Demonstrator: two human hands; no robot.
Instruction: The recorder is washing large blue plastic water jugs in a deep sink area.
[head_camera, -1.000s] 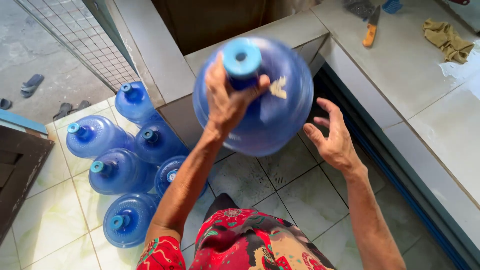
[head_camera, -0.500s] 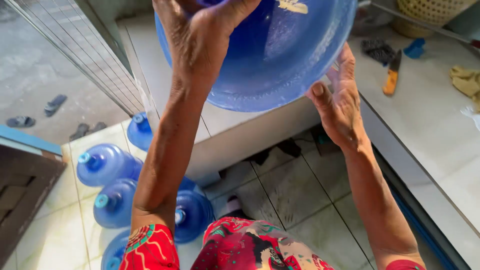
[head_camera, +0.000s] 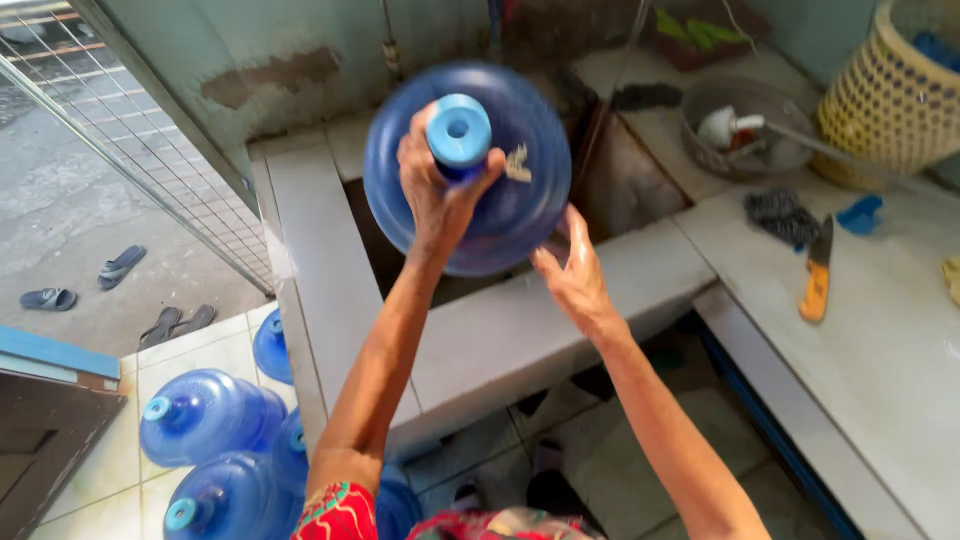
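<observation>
Head view: a large blue water jug (head_camera: 505, 190) is held above the tiled basin (head_camera: 520, 340), over its dark opening, with the light-blue capped neck (head_camera: 459, 130) turned toward the camera. The left hand (head_camera: 438, 195) is clamped around the neck just below the cap. The right hand (head_camera: 575, 275) is spread open, its palm pressed flat against the jug's lower side, nearest the basin's front ledge.

The step in hand appears to be carrying the jug over the basin. The next move is judged to call for steady support under the belly while the neck is steered.

More blue jugs (head_camera: 205, 415) lie on the floor left of the basin; a knife (head_camera: 817, 275) rests on the counter to its right.
</observation>
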